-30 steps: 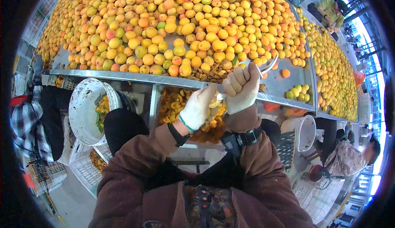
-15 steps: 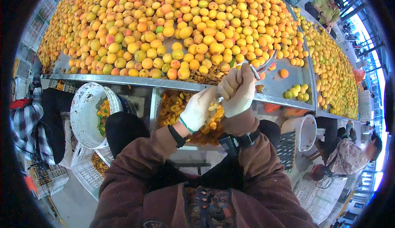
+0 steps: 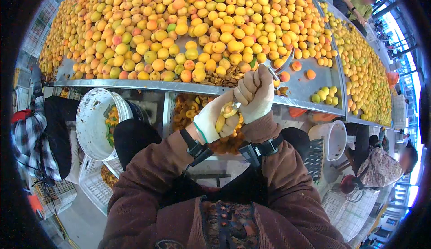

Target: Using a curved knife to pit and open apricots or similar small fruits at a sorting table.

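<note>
My left hand [image 3: 212, 118], in a white glove, is closed around a yellow apricot [image 3: 228, 110] that looks cut open. Beside it my right hand [image 3: 257, 92], gloved too, grips a metal hand tool [image 3: 286, 65] with two curved, plier-like arms sticking out past the fist. The tool's other end reaches down to the fruit, and my fingers hide most of its middle. Both hands meet just in front of the metal table's edge [image 3: 188, 87]. Below them, a container holds many split apricots [image 3: 184, 110].
A large heap of apricots [image 3: 179, 20] covers the metal table, with brown scraps [image 3: 220, 79] along its front. Several greenish apricots [image 3: 325, 95] sit apart on the right. A white bucket [image 3: 92, 125] stands left, a white tub [image 3: 336, 140] right. Co-workers sit on both sides.
My left hand has rolled over, bringing the apricot in its palm into plain sight. My right hand has shifted slightly left with the tool.
</note>
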Demonstrator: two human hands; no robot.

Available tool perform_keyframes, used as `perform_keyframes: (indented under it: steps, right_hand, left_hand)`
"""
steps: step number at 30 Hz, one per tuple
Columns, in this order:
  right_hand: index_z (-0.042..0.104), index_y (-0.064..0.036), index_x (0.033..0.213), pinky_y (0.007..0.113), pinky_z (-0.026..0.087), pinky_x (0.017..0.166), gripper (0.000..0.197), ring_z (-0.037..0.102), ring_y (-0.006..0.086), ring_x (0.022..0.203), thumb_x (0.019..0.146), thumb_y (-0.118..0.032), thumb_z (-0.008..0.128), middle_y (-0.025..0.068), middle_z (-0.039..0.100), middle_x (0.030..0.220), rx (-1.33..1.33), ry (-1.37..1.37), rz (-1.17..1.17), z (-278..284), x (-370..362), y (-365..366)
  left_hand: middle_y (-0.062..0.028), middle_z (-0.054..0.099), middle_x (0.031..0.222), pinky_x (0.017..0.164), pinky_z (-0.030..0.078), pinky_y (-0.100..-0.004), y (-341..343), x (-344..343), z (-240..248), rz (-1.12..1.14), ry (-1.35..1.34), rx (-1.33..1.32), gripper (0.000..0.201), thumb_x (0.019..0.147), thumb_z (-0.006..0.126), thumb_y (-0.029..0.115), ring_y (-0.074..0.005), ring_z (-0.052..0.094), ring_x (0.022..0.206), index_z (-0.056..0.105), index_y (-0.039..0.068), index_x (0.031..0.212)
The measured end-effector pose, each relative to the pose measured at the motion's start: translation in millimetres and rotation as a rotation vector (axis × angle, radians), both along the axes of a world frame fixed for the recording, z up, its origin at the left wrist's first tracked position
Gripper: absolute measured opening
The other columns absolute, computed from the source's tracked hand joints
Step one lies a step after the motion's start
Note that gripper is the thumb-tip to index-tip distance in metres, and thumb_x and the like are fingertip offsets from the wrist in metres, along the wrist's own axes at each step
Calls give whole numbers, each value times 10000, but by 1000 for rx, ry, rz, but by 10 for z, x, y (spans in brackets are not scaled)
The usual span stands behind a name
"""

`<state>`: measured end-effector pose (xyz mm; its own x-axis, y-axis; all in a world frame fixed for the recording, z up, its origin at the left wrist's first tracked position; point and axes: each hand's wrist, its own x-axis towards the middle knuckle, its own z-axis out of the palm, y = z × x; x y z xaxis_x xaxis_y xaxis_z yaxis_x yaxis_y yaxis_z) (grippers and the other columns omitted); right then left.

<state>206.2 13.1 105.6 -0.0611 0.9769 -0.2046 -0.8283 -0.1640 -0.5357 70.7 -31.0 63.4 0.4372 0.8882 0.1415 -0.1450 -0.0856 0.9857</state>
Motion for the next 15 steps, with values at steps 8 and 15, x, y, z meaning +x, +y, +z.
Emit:
perform_keyframes:
  steps: [8, 15]
  right_hand:
    - [353, -157, 650, 278, 178, 341, 379, 231, 104, 364, 947, -299, 541, -34, 260, 517, -30, -15, 63, -1, -57, 56]
    - [491, -108, 692, 293, 361, 448, 231, 443, 166, 500, 863, -213, 604, 18, 467, 621, 221, -655, 15, 13, -276, -205]
  left_hand:
    - [-24, 628, 936, 631, 503, -234, 83, 10, -402, -103, -313, -769, 242, 970, 472, 126, -107, 610, 822, 576, 59, 1178]
    - [-32, 621, 809, 475, 465, -278, 82, 89, -81, 98, -474, -1278, 267, 992, 452, 372, -164, 582, 599, 600, 151, 977]
